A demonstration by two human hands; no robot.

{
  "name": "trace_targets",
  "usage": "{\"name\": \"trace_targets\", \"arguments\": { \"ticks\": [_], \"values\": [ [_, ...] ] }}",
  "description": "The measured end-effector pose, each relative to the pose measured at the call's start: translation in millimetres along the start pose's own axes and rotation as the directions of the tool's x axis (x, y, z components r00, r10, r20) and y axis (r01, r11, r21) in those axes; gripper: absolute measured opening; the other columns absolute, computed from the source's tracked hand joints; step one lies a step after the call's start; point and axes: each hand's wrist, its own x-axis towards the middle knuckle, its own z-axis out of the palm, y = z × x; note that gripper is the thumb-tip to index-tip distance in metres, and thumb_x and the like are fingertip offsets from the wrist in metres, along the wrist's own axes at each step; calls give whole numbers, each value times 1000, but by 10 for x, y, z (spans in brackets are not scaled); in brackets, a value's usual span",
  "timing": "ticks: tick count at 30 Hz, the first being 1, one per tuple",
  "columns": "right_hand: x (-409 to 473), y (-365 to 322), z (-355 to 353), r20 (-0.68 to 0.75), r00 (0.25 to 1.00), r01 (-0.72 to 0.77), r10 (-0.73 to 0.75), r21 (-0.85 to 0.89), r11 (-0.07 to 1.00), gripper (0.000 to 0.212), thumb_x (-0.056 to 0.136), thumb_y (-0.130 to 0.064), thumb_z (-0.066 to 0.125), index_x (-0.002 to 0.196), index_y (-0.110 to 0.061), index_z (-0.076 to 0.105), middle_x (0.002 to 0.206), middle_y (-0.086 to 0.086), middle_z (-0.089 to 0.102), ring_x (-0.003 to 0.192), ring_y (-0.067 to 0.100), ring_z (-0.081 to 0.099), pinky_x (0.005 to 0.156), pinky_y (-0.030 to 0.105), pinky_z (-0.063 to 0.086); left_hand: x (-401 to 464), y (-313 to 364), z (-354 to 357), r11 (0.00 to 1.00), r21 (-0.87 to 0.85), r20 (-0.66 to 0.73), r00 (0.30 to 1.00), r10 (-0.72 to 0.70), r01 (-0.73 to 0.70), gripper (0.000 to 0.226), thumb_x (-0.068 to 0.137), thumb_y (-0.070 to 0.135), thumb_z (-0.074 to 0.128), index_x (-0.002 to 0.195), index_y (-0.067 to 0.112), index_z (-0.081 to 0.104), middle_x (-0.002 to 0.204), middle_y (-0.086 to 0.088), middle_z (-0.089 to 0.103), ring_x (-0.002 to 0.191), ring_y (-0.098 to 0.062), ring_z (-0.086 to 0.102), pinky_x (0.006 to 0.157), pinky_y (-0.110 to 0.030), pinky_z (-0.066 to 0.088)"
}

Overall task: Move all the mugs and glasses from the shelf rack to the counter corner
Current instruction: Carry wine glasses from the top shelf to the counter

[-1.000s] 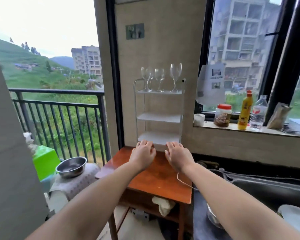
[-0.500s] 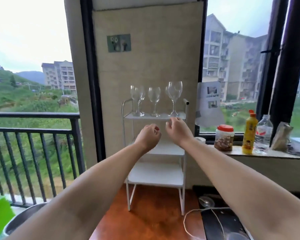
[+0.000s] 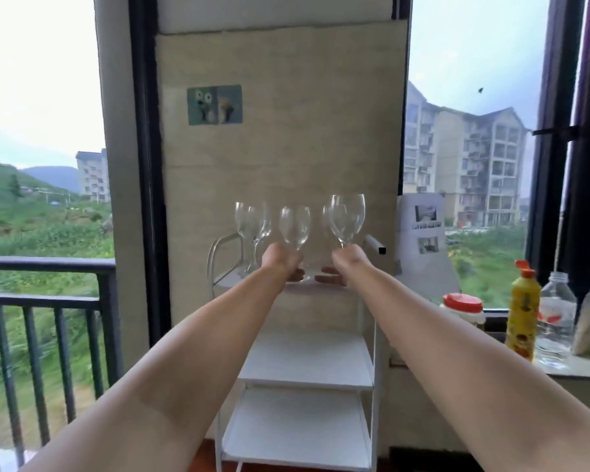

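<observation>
Both hands' grip closed: left hand (image 3: 281,260) middle glass (image 3: 294,227), right hand (image 3: 349,258) right glass (image 3: 347,219).

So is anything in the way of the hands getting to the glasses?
No, nothing is in the way. The left hand is already at the stem of the middle glass and the right hand at the stem of the right glass, on the top shelf. Whether each grip is fully closed is hard to tell.
</observation>
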Motion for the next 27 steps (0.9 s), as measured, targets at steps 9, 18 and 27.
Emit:
{"name": "trace_targets", "arguments": {
  "ticks": [9,18,27],
  "values": [
    [128,-21,-59,-69,997,-31,19,-177,984,34,99,-3,24,71,3,43,50,25,55,20,24,51,21,21,39,176,-67,120,997,59,18,999,39,-40,26,90,6,50,65,5,57,66,-8,61,45,-16,53,39,-20,35],
    [-151,-35,-112,-111,968,197,-225,-218,956,33,102,-16,28,120,-1,51,63,11,57,28,13,56,30,17,41,-18,-42,2,975,60,-56,974,219,-216,26,92,14,51,70,6,64,60,1,60,42,-11,52,40,-20,40],
    [-948,-42,-72,-125,950,247,-286,-259,934,29,103,-24,30,100,-3,51,72,10,58,27,9,55,28,15,40,-714,-117,-340,972,9,-6,972,237,-237,33,95,17,51,63,11,59,68,-5,64,46,-14,53,42,-23,39]
  ]
}}
